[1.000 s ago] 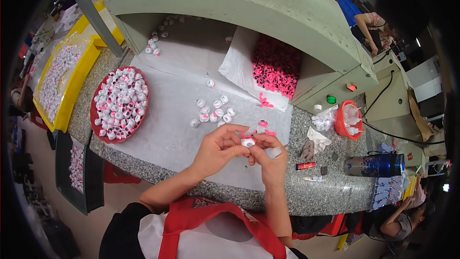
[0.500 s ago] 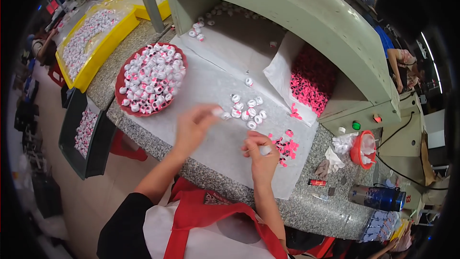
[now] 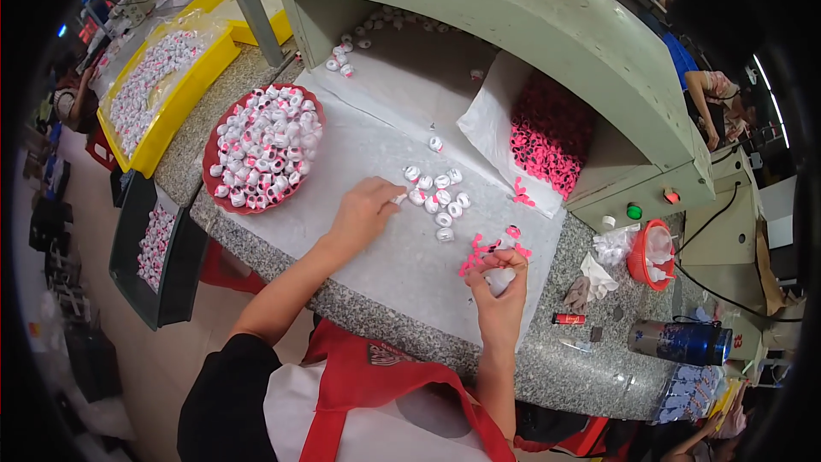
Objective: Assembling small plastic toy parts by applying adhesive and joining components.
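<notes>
My left hand [image 3: 361,214] is closed on a small white piece [image 3: 399,198] at its fingertips, just left of a loose group of small white round pieces [image 3: 442,197] with pink and dark spots. My right hand [image 3: 505,291] curls over a pile of small flat pink-and-black pieces [image 3: 481,254]. A white object [image 3: 499,280] shows in its palm, its kind unclear; whether the fingertips also pinch a pink piece cannot be made out. Both hands work above a white sheet [image 3: 368,141] spread over the speckled counter.
A red basket [image 3: 321,120] heaped with white pieces stands at left, beyond it a yellow tray [image 3: 184,111]. Below hangs a dark bin [image 3: 171,282]. A pale green machine housing [image 3: 513,0] arches behind, pink pieces inside. Right: a red cup [image 3: 637,261] and a blue bottle [image 3: 684,342].
My right hand has moved right, onto the pink pile, its fingers now reaching among the pieces. My left hand has shifted slightly right, staying beside the white group. The view has shifted a little.
</notes>
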Demonstrator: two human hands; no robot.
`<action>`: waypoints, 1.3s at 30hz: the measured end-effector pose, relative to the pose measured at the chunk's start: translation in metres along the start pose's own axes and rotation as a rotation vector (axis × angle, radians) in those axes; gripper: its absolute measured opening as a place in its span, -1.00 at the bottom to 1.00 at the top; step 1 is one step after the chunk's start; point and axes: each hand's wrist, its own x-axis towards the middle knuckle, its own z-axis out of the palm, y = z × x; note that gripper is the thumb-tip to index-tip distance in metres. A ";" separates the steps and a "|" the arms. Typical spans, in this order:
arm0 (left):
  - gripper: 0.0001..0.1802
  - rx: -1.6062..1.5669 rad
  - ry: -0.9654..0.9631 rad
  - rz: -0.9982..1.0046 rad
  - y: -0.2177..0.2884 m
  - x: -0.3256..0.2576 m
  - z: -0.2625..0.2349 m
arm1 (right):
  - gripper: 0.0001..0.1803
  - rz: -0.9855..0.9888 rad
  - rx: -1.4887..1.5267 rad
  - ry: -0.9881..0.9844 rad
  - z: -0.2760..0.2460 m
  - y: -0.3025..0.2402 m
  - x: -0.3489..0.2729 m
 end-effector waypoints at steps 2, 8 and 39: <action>-0.75 -0.664 -0.142 -0.601 0.013 0.011 -0.010 | -0.60 -0.088 -0.042 -0.037 -0.007 -0.003 -0.002; -0.62 -2.229 -0.389 -0.834 0.077 0.015 -0.015 | -0.59 -0.010 0.216 0.024 -0.011 -0.068 -0.015; -0.62 -1.435 -0.182 -0.483 0.124 0.019 -0.035 | -0.68 -0.809 -0.422 0.127 -0.020 -0.082 -0.036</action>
